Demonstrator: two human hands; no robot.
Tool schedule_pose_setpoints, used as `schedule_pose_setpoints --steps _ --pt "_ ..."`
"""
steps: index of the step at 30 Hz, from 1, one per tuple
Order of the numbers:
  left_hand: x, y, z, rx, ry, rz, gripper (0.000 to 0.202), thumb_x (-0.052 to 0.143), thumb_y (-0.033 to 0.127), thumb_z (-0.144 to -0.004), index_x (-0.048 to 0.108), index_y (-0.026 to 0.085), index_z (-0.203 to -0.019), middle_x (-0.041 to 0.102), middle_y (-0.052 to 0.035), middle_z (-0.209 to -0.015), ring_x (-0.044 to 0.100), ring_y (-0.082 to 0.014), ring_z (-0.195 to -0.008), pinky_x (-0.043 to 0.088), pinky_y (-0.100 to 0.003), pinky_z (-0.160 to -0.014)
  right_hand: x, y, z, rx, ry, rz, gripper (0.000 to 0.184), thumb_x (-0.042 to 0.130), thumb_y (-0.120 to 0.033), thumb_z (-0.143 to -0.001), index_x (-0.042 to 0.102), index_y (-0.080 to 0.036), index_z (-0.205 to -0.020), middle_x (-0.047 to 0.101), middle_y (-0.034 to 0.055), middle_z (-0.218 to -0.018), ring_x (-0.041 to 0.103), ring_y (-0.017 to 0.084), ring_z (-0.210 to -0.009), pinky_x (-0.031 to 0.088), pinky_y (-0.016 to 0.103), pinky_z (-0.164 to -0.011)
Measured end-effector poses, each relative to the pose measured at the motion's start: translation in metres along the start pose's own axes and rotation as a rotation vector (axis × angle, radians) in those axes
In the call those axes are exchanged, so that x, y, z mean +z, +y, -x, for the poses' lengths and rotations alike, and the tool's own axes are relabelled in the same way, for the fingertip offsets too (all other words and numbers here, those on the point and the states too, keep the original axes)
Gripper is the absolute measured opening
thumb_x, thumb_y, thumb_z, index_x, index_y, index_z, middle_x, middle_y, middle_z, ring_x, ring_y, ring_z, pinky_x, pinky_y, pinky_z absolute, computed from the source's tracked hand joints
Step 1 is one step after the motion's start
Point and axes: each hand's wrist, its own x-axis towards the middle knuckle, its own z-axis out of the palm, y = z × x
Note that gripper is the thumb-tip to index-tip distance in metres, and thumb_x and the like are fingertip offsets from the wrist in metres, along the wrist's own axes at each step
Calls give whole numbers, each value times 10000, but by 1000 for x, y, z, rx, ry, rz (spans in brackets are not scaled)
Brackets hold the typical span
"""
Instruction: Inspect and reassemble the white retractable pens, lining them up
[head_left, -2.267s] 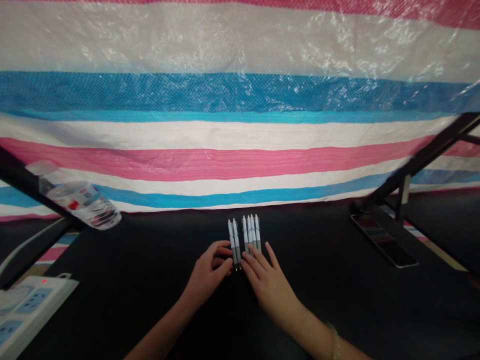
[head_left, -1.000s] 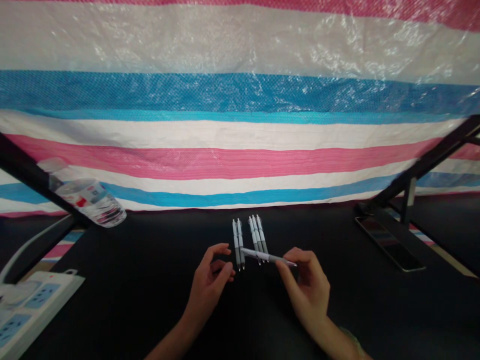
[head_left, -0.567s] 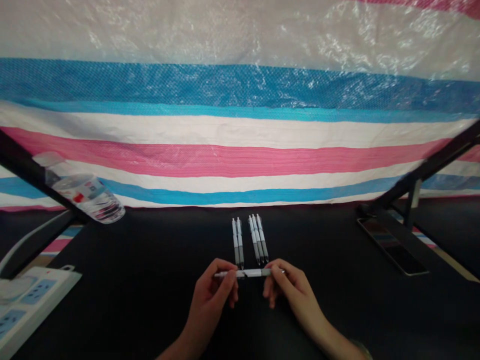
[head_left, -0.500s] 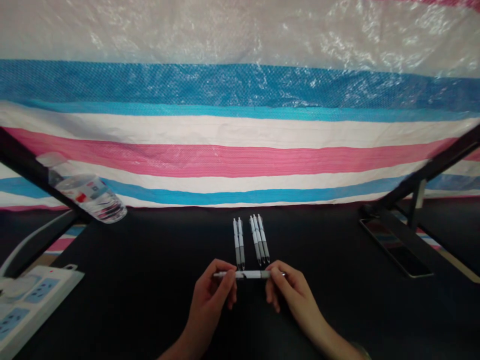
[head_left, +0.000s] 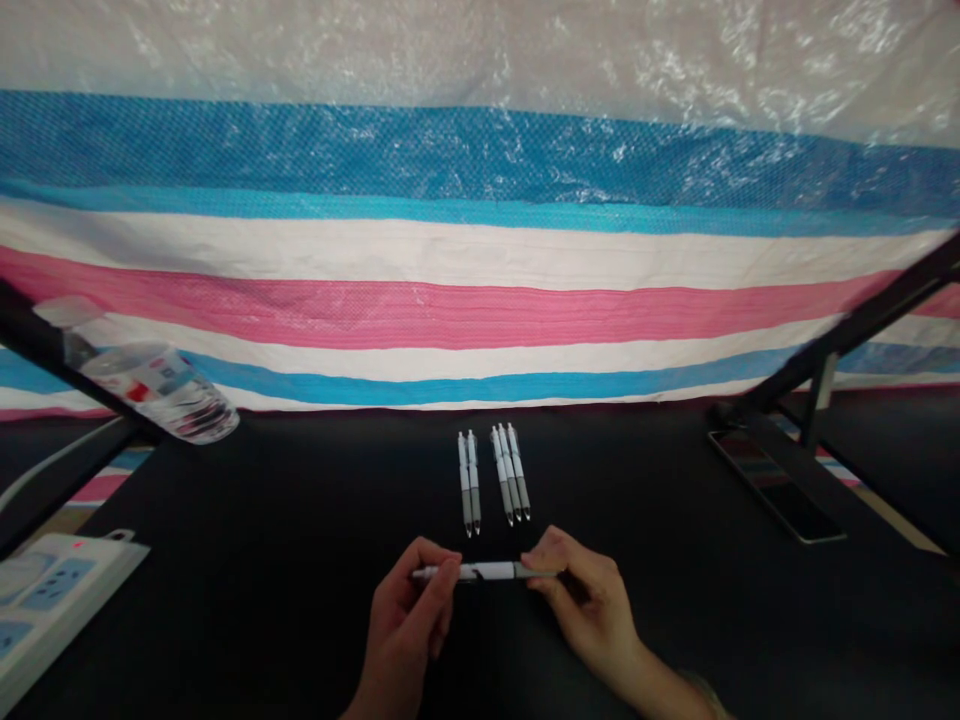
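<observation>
A white and grey ballpoint pen [head_left: 495,571] lies level between my two hands, low over the black table. My left hand [head_left: 412,615] pinches its white end between thumb and fingers. At the grey grip end, my right hand [head_left: 589,595] has thumb and fingers closed on the pen, hiding the tip. Just beyond the held pen, two matching pens [head_left: 468,485] lie side by side, tips toward me. To their right lies a group of three more pens [head_left: 511,474], set the same way.
A clear water bottle [head_left: 157,385] leans at the left beside a dark bar. The white power strip [head_left: 67,600] sits at the near left. A phone [head_left: 776,487] lies face up on the right of the black table [head_left: 315,520]. A striped sheet [head_left: 450,315] hangs behind.
Both hands and the held pen have shifted slightly nearer to me. My right hand has changed its hold, with its thumb now below the grip end. The whole view has shifted a little.
</observation>
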Motion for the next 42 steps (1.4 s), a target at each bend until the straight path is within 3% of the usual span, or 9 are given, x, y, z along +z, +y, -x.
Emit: schedule_pose_setpoints --steps 4,8,12,17,21,26,30,35,42 --pt "-1 3 -3 23 58 31 329 698 468 -822 603 167 -730 375 80 -472 280 -61 -428 223 -178 -409 0 -1 1 239 -69 -82 209 679 -368 -869 707 -202 -993 710 49 -788 638 169 -671 485 269 -617" --pt "-2 4 -5 15 90 75 326 714 444 -801 589 166 -687 380 75 -461 295 -62 -426 224 -178 -408 0 0 -1 433 -192 -198 491 457 -548 -960 619 -162 -703 605 18 -556 493 101 -455 349 214 -447" --pt "-2 4 -6 17 117 124 325 732 440 -775 591 163 -678 390 72 -455 302 -63 -429 229 -178 -411 -1 1 -4 462 -83 -236 347 617 -520 -887 594 -179 -826 606 -8 -644 487 91 -518 365 194 -475" --pt "-2 5 -9 12 130 146 311 745 427 -761 598 162 -689 395 74 -449 302 -63 -427 230 -177 -414 -3 2 -7 502 -178 -213 501 503 -577 -929 625 -154 -689 612 28 -592 485 97 -493 350 202 -450" --pt "-2 7 -10 13 142 145 309 742 421 -756 597 159 -678 396 70 -445 306 -67 -428 232 -181 -416 -4 0 -9 523 -134 -249 395 653 -557 -840 628 -165 -797 633 15 -676 493 92 -517 342 185 -441" --pt "-4 9 -12 21 160 156 288 749 393 -744 599 158 -673 394 71 -445 301 -67 -428 220 -180 -414 -3 1 -9 536 -201 -238 535 484 -594 -927 579 -159 -631 571 5 -539 445 75 -439 291 193 -418" --pt "-4 8 -12 34 169 152 287 748 393 -736 598 160 -662 397 70 -434 305 -68 -424 224 -181 -412 -3 2 -9 548 -150 -322 389 653 -551 -842 583 -176 -766 619 -9 -645 469 75 -469 300 179 -412" --pt "-5 8 -12 7 161 166 300 758 411 -731 603 159 -681 396 73 -439 298 -62 -422 216 -178 -412 -4 3 -9 576 -207 -301 514 531 -605 -899 560 -162 -640 575 -6 -520 437 63 -399 260 179 -384" --pt "-4 9 -12 2 170 177 299 765 404 -722 600 159 -678 394 75 -445 297 -58 -426 214 -174 -414 -3 4 -10 621 -175 -384 459 599 -604 -856 602 -153 -768 643 19 -637 522 82 -443 301 163 -361"
